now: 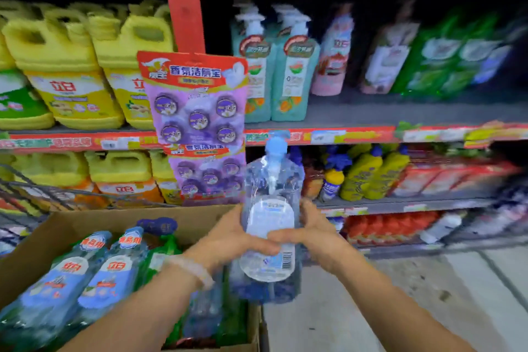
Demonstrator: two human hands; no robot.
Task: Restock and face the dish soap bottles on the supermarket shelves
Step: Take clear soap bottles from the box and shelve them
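I hold a clear dish soap bottle (271,226) with a blue pump top upright in front of the shelves, its back label and barcode facing me. My left hand (233,240) grips its left side and my right hand (311,233) grips its right side. Below left, a cardboard box (71,224) holds several more clear and green soap bottles (85,280) lying down. On the upper shelf (371,114) stand teal pump bottles (274,66) and pink bottles (333,51).
Yellow jugs (71,66) fill the left shelves. A red hanging strip with purple freshener packs (197,100) dangles between sections. Yellow and red cleaner bottles (371,174) sit on the lower shelf. A wire cart edge (34,188) shows at left. Grey floor (400,294) lies to the right.
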